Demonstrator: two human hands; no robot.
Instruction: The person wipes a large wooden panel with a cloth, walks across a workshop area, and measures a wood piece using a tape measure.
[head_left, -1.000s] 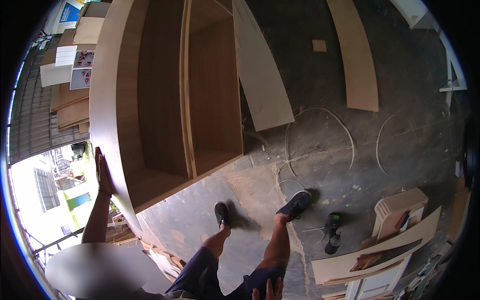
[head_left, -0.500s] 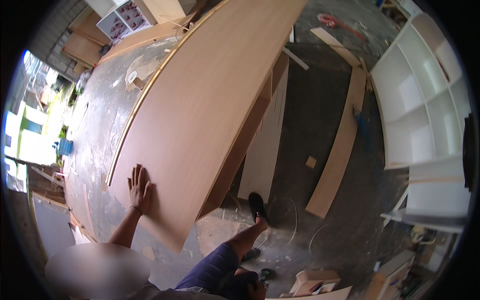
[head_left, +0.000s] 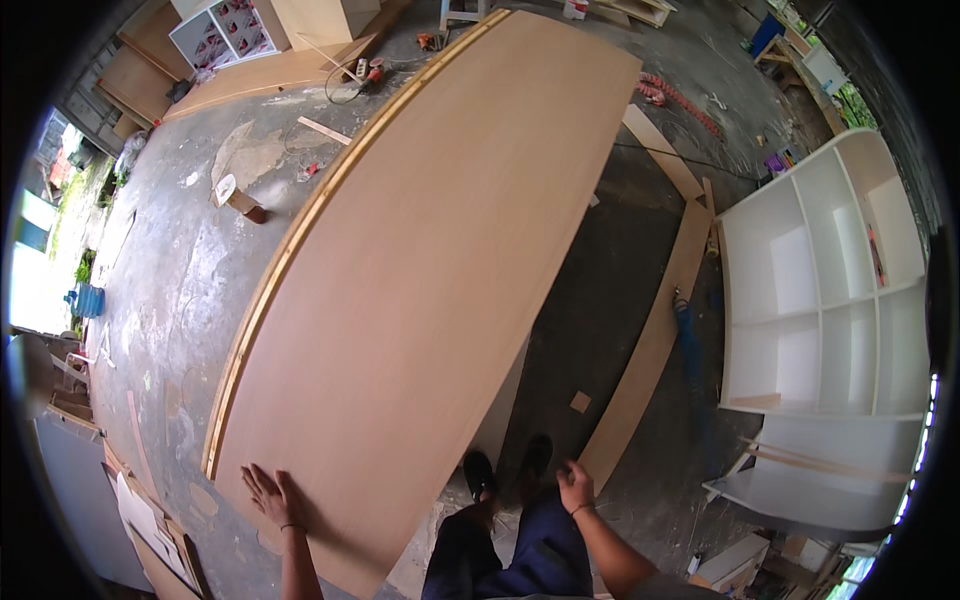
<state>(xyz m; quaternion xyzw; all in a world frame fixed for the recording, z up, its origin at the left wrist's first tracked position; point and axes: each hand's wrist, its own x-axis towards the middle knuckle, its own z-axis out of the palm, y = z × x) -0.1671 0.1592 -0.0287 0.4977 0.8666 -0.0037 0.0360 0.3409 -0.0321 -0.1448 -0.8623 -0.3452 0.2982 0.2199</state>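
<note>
A long, light-brown wooden cabinet (head_left: 400, 270) lies in front of me, its broad flat panel facing up. A paler, raw-looking strip (head_left: 300, 225) edges its left side. My left hand (head_left: 268, 497) rests on the panel's near left corner, palm down with the fingers stretched out. To the right of the cabinet, my right hand (head_left: 575, 488) hangs above the floor with its fingers curled in, and nothing shows in it. Behind it lies the near end of a long narrow plank (head_left: 655, 340). My feet stand close to the cabinet's near right edge.
A white shelf unit (head_left: 770, 250) with several compartments stands at the right. A blue hose (head_left: 687, 335) crosses the plank, and a small wood square (head_left: 580, 402) lies beside it. At the far left are a corded power tool (head_left: 370, 70) and a cut-off container (head_left: 240, 200).
The cabinet's open compartments, visible before at its right side, are now out of sight under the panel. My right hand has risen from beside my leg; my left hand stays flat on the panel.
</note>
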